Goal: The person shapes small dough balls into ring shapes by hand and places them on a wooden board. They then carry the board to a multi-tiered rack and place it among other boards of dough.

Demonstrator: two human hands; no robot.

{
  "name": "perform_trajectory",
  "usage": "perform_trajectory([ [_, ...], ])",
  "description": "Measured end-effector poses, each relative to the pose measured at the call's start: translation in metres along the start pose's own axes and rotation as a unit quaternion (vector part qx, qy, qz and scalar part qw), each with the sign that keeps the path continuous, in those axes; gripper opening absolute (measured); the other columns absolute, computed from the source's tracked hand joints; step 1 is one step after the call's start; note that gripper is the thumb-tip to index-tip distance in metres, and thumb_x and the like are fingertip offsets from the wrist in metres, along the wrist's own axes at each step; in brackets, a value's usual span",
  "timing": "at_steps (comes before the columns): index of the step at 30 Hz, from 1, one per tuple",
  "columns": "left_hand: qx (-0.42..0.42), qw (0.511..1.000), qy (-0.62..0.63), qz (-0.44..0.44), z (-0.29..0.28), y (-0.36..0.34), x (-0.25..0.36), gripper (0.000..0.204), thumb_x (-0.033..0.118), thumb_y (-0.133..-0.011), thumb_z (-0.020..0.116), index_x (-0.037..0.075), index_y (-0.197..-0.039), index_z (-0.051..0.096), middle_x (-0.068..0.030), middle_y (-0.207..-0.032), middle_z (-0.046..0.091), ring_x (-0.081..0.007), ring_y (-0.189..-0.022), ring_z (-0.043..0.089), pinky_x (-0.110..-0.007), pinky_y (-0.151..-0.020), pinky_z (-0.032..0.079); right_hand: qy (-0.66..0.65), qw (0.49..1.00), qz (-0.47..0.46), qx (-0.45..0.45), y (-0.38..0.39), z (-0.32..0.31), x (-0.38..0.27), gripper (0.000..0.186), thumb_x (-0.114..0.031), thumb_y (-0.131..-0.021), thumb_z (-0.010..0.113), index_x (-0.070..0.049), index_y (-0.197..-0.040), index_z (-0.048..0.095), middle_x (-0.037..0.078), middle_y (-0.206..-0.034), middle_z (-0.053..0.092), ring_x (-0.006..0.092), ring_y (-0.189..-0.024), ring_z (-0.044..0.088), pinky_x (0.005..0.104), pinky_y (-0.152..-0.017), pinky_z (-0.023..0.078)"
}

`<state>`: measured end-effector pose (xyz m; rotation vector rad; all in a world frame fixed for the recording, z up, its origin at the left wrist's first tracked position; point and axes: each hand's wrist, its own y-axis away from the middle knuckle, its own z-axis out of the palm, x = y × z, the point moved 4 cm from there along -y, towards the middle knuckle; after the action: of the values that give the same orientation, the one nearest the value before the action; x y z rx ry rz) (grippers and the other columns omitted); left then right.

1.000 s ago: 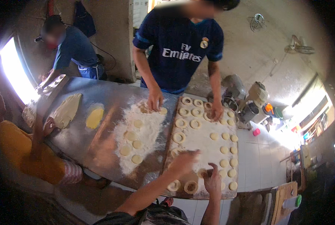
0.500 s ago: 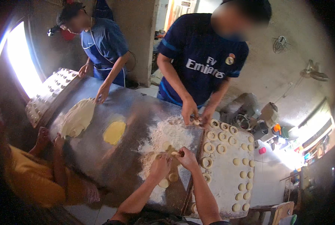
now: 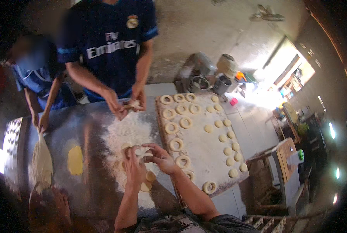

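My left hand (image 3: 134, 169) and my right hand (image 3: 162, 158) are close together above the floured part of the metal table. Between their fingers they grip a pale ring of dough (image 3: 145, 152), partly hidden by the fingers. Flat dough rounds (image 3: 150, 176) lie beside my left wrist, some overlapping. Loose flour (image 3: 121, 130) spreads on the table under and beyond my hands. Right of them, a floured board (image 3: 200, 153) carries several dough rings (image 3: 176, 145) and small dough discs (image 3: 228, 151).
Across the table, a person's hands (image 3: 127, 106) handle a piece of dough. Further left, another person's hands (image 3: 40, 122) hold up a dough sheet (image 3: 42, 163). A yellow patch (image 3: 75, 160) lies on the table. A wooden chair (image 3: 284, 167) and pots (image 3: 199, 83) stand beyond the board.
The view has swung right, so the scene sits further left. My hands have come together around the dough ring. The far-left person has lifted one end of the dough sheet.
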<state>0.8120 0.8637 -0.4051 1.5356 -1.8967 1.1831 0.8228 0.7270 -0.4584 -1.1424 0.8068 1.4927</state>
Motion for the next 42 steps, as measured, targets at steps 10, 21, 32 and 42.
perform_trajectory([
  [10, -0.043, 0.913, 0.402, -0.043, 0.062, 0.03, 0.03, 0.051, 0.048, -0.102, 0.049, 0.004, -0.127, 0.048, -0.0109, -0.085, 0.064, -0.0234, -0.071, 0.066, -0.035, -0.065, 0.051, 0.195, 0.976, -0.043, 0.088, 0.048, -0.024, -0.071, 0.059, -0.047, -0.1, 0.048, -0.012, -0.146, 0.04, 0.003, -0.09, 0.062, 0.0134, -0.071, 0.061, 0.0282, -0.061, 0.048],
  [21, -0.004, 0.982, 0.19, 0.014, 0.134, 0.072, 0.095, 0.02, 0.02, -0.105, 0.043, 0.002, -0.107, 0.054, -0.0145, -0.083, 0.061, -0.0358, -0.067, 0.062, -0.041, -0.062, 0.05, 0.074, 0.988, 0.076, 0.108, 0.118, -0.084, -0.104, 0.058, -0.054, -0.1, 0.048, -0.016, -0.144, 0.042, 0.001, -0.078, 0.058, 0.0077, -0.065, 0.052, 0.0241, -0.059, 0.04],
  [32, -0.028, 0.992, 0.121, 0.034, 0.167, 0.082, 0.174, 0.016, 0.018, -0.106, 0.044, 0.007, -0.105, 0.055, -0.0146, -0.075, 0.064, -0.0372, -0.066, 0.068, -0.042, -0.057, 0.05, -0.249, 0.964, -0.086, 0.04, 0.156, -0.151, -0.097, 0.066, -0.065, -0.098, 0.044, -0.012, -0.138, 0.042, 0.0, -0.055, 0.047, 0.0111, -0.048, 0.041, 0.026, -0.045, 0.032],
  [42, -0.153, 0.978, 0.066, -0.122, 0.2, 0.087, 0.18, 0.031, 0.034, -0.107, 0.039, 0.008, -0.124, 0.043, -0.0242, -0.09, 0.066, -0.0472, -0.079, 0.067, -0.054, -0.069, 0.052, 0.1, 0.993, -0.003, 0.061, 0.161, -0.187, -0.108, 0.062, -0.047, -0.105, 0.046, -0.009, -0.151, 0.032, 0.004, -0.086, 0.059, 0.0144, -0.066, 0.055, 0.0332, -0.055, 0.046],
])
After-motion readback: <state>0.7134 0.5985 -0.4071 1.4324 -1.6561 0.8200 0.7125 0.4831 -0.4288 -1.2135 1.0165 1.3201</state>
